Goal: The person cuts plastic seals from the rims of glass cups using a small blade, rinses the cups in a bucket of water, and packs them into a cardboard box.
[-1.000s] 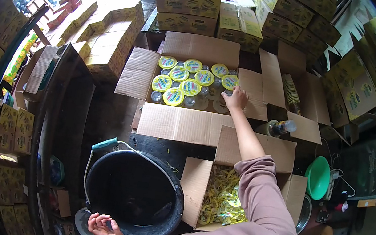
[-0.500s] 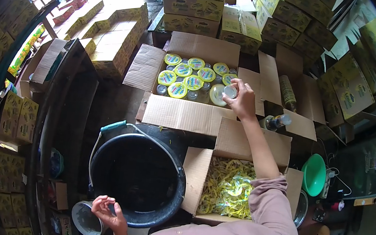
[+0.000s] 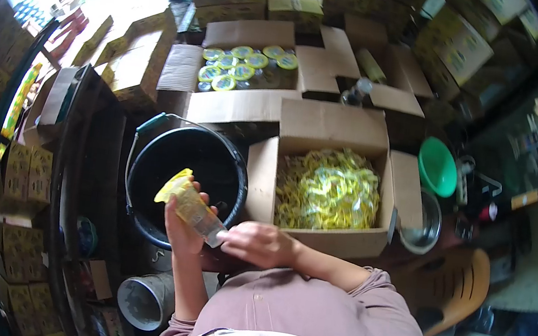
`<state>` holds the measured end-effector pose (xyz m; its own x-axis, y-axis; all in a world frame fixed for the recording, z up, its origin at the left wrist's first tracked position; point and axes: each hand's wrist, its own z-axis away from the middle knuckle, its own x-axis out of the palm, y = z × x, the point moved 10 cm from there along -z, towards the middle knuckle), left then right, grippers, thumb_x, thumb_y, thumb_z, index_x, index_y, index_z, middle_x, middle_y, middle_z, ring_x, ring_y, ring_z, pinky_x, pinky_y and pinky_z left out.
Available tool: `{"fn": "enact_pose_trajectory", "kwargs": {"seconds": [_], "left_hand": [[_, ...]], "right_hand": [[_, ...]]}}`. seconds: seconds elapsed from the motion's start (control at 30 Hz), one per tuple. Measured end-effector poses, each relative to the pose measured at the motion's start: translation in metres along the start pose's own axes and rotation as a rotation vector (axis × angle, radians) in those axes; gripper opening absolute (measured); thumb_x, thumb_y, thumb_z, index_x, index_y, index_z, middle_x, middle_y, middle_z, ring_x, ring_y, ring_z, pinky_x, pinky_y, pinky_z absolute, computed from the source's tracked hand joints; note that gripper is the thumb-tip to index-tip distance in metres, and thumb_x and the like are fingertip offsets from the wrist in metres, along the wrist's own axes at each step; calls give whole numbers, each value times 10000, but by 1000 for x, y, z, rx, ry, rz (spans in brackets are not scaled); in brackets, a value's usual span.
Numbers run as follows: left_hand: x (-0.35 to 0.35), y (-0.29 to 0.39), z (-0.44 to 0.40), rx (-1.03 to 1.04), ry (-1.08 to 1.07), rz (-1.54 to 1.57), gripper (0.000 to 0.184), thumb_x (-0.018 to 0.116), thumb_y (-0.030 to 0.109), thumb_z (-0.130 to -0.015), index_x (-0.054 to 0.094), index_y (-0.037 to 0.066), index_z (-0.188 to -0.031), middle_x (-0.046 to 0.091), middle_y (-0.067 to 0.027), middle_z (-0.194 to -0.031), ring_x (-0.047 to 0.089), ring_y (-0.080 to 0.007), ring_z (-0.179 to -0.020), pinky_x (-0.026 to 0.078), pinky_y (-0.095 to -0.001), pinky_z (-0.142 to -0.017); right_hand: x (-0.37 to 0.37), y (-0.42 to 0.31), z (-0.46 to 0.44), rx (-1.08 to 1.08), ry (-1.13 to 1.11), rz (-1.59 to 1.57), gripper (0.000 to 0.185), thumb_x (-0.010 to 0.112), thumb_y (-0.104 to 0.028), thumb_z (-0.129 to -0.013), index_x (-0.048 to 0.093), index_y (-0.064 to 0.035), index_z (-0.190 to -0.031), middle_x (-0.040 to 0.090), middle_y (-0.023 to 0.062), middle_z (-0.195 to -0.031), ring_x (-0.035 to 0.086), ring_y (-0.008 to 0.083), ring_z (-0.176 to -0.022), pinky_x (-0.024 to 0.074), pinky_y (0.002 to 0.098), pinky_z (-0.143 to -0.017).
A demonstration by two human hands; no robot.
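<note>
A clear plastic cup point(image 3: 198, 216) with a flared yellow lid is tilted over the edge of the dark bucket point(image 3: 243, 192), lid up and to the left. My left hand point(image 3: 184, 230) is wrapped round its side. My right hand point(image 3: 260, 243), a little blurred, has its fingers closed at the cup's narrow clear end. Ahead, an open carton point(image 3: 243, 102) contains several more yellow-lidded cups point(image 3: 226, 62). Nearer to me, another open carton point(image 3: 333, 119) is full of crumpled yellow and clear plastic strips point(image 3: 330, 193).
A green bowl point(image 3: 438, 166) and a metal basin point(image 3: 426, 223) are at the right, near an orange-brown chair point(image 3: 447, 287). A bottle point(image 3: 358, 91) stands between cartons. A grey pail point(image 3: 142, 304) lies at lower left, beside a dark shelf point(image 3: 72, 142).
My right hand has come back from the far carton with a cup, which my left hand now grips too. My left hand has risen over the bucket's edge. The view has shifted.
</note>
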<state>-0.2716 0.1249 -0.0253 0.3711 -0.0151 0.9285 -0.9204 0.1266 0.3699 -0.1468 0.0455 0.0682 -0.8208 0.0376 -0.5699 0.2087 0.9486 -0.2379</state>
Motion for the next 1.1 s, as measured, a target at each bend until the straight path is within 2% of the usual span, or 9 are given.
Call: {"fn": "enact_pose_trajectory", "kwargs": {"seconds": [0.17, 0.3, 0.37, 0.47, 0.6, 0.83, 0.87, 0.97, 1.1], "left_hand": [[-27, 67, 12, 342, 232, -503, 442, 482, 278, -875, 383, 48, -1239, 483, -92, -1194, 523, -191, -989, 494, -371, -750], [-25, 85, 2, 401, 228, -753, 384, 583, 88, -803, 463, -20, -1151, 534, -112, -1140, 569, -188, -929, 528, -308, -712], [-30, 83, -4, 391, 253, -866, 363, 604, 63, -785, 494, -21, -1122, 564, -110, -1090, 587, -183, -894, 528, -308, -714], [-50, 84, -10, 400, 219, -1073, 415, 663, 25, -723, 511, -23, -1107, 614, -108, -964, 608, -171, -849, 493, -283, -753], [-44, 80, -9, 412, 168, -1292, 436, 714, 11, -665, 526, 3, -1058, 605, -66, -929, 578, -130, -839, 453, -257, -768], [-24, 80, -8, 514, 110, -1325, 481, 743, 22, -642, 491, 21, -1052, 564, -59, -958, 547, -122, -867, 432, -249, -791], [-22, 81, -7, 537, 102, -1338, 477, 735, 20, -649, 501, 17, -1064, 566, -58, -971, 547, -122, -877, 432, -250, -794], [-17, 82, -5, 577, 82, -1371, 493, 736, 22, -648, 492, 23, -1077, 563, -57, -982, 542, -121, -891, 428, -249, -806], [-13, 80, -4, 590, 71, -1352, 546, 758, 10, -614, 454, 39, -1066, 546, -48, -966, 531, -122, -888, 427, -253, -812]], "right_hand": [[-94, 47, 108, 706, 467, 328, 262, 675, -102, -713, 527, -50, -923, 551, 110, -940, 537, 251, -905, 429, 346, -804], [-173, 31, 261, 1294, 888, 682, 301, 657, -127, -760, 493, -18, -988, 548, 72, -804, 522, 152, -689, 422, 286, -579], [-200, 11, 309, 1349, 1019, 900, 334, 656, -207, -774, 502, 5, -981, 543, 68, -755, 493, 146, -614, 416, 310, -552], [-217, 21, 397, 1645, 1081, 992, 508, 660, -382, -742, 511, 13, -1023, 567, 77, -694, 556, 195, -680, 453, 312, -637], [-217, 42, 405, 1914, 852, 851, 523, 671, -374, -711, 504, -43, -1079, 643, 62, -879, 595, 255, -891, 432, 394, -805], [-211, 47, 419, 2159, 736, 795, 580, 668, -333, -702, 453, -84, -1179, 650, 29, -959, 531, 231, -1050, 292, 485, -950], [-212, 46, 415, 2151, 701, 820, 573, 667, -279, -725, 436, -53, -1199, 646, 53, -978, 566, 231, -994, 362, 421, -917], [-208, 65, 478, 1787, 1146, 520, 444, 676, -169, -728, 529, 22, -1102, 622, 111, -966, 599, 204, -821, 461, 300, -713], [-157, 69, 375, 1543, 1318, -154, 291, 611, -76, -782, 561, -37, -1066, 605, -12, -859, 559, 84, -697, 368, 186, -534]]}}
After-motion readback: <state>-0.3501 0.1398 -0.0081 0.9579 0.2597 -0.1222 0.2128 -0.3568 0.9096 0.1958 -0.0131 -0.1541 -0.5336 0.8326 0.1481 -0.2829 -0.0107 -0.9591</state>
